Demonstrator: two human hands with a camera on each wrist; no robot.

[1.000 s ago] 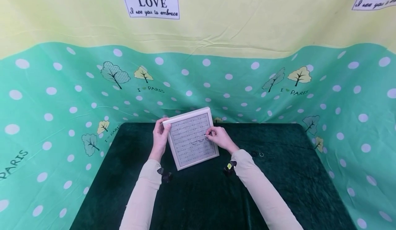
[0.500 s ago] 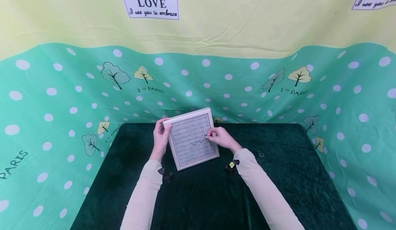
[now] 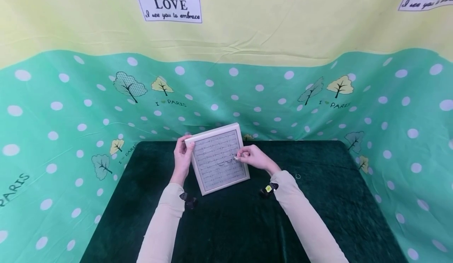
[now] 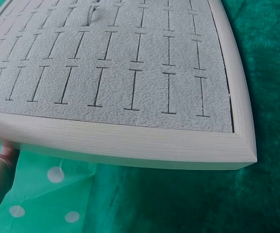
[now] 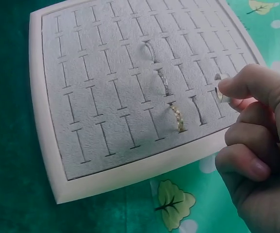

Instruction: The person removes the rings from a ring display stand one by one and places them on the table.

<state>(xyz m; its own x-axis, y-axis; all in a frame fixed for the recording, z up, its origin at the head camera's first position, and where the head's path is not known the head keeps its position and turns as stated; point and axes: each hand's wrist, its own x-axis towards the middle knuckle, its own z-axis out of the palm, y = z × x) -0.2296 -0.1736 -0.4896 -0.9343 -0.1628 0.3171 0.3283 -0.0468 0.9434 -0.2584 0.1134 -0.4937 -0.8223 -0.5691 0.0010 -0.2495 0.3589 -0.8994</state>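
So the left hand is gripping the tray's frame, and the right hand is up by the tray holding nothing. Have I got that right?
Not quite: the right hand does hold something. It pinches a ring, as the right wrist view shows. The left hand is indeed gripping the tray's frame.

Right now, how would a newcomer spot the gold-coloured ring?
Over the dark green table, find the pale-framed tray. In the right wrist view, it holds two silvery rings in line, then the gold-coloured ring, nearest the frame and the only yellowish one.
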